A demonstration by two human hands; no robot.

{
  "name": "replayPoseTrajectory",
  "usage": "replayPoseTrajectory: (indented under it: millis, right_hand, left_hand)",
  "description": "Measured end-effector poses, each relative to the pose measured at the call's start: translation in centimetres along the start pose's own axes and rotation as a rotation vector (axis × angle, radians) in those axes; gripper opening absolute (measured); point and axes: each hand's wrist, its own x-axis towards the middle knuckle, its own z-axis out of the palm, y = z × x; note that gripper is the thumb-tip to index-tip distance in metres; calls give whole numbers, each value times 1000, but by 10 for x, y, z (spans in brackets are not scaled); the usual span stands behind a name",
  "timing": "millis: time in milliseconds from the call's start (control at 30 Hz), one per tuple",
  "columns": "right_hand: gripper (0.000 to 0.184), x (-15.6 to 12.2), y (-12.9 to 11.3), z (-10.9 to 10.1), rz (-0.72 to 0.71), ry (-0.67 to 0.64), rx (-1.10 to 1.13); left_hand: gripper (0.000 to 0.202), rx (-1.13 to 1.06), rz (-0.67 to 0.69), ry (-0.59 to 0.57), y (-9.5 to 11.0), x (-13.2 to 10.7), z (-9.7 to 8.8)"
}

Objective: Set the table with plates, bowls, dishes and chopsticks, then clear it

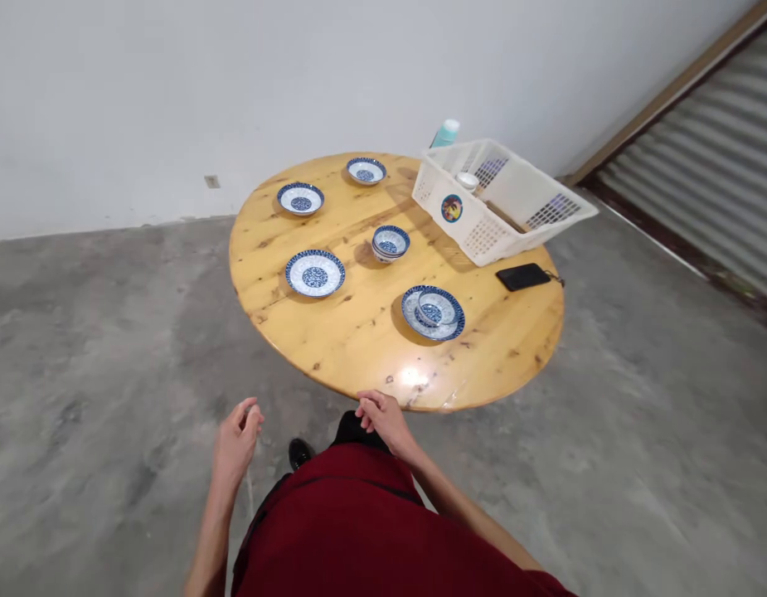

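A round wooden table (358, 332) stands in front of me. On it lie three blue-and-white plates (314, 274), (300, 199), (366, 171). A fourth plate (449, 326) near the front carries a small bowl (437, 305). A stack of small bowls (390, 243) sits at the middle. My left hand (237, 439) hangs off the table's near edge, fingers loosely curled, nothing in it. My right hand (383, 419) is at the table's front rim, fingers curled, holding nothing I can see.
A white plastic basket (501, 203) stands at the table's back right, with a white cup (467, 180) inside. A teal bottle (445, 133) is behind it. A black phone (523, 276) lies in front of it. Concrete floor all around; a metal shutter (719, 157) at the right.
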Motion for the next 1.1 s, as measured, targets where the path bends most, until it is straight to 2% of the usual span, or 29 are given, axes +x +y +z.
replayPoseTrajectory:
  millis: [133, 267, 367, 467, 633, 733, 833, 967, 1100]
  right_hand:
    - [46, 8, -15, 0, -2, 114, 19]
    - [45, 42, -59, -21, -98, 257, 28]
    - [45, 83, -97, -37, -174, 346, 19]
    - [39, 133, -130, -51, -209, 430, -24]
    - [32, 224, -169, -71, -241, 588, -77]
    - [34, 271, -185, -85, -183, 671, -130]
    - [34, 306, -198, -97, -107, 723, -244]
    - [34, 334, -212, -104, 0, 784, -407]
    - [31, 350, -220, -102, 60, 853, -536]
  left_hand:
    - [65, 4, 41, -46, 13, 32, -10]
    - [65, -9, 122, -157, 37, 70, 0]
    - [63, 9, 193, -232, 57, 102, 9]
    - [63, 62, 205, -274, 73, 136, 12]
    - [64, 163, 178, -317, 96, 192, 6]
    - [67, 182, 165, -348, 114, 218, 6]
    - [67, 189, 164, -365, 131, 237, 14]
    - [64, 196, 185, -419, 149, 252, 29]
    - [63, 196, 203, -479, 161, 265, 40]
